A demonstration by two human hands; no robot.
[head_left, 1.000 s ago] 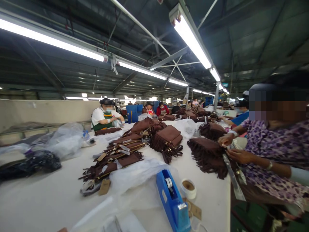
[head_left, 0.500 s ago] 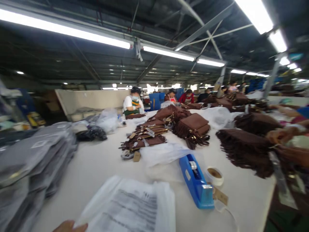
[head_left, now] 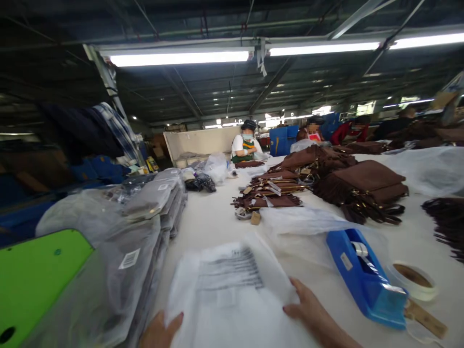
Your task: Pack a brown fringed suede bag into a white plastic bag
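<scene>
A whitish plastic bag [head_left: 232, 299] with lines of dark print lies in front of me, its near part cut off by the bottom of the view. My left hand [head_left: 161, 331] grips its left edge, the thumb on top. On the opposite edge, my right hand [head_left: 308, 307] pinches the plastic between thumb and fingers. Whether anything is inside the bag, I cannot tell. To the right of my right hand stands a blue tape dispenser [head_left: 366, 280], with a roll of tape [head_left: 413, 280] and a brown tag [head_left: 427, 319] beside it.
Grey bagged items with barcode labels [head_left: 145, 241] are stacked on the left, near a bright green panel [head_left: 43, 285]. Brown fringed bags [head_left: 362, 183] and clear plastic sheeting [head_left: 300, 222] cover the table's right side. A masked co-worker [head_left: 246, 145] is at the far end.
My view has swung left, bringing the green panel into sight. My right hand has come into view on the printed bag's right edge; the left hand stays on the other side.
</scene>
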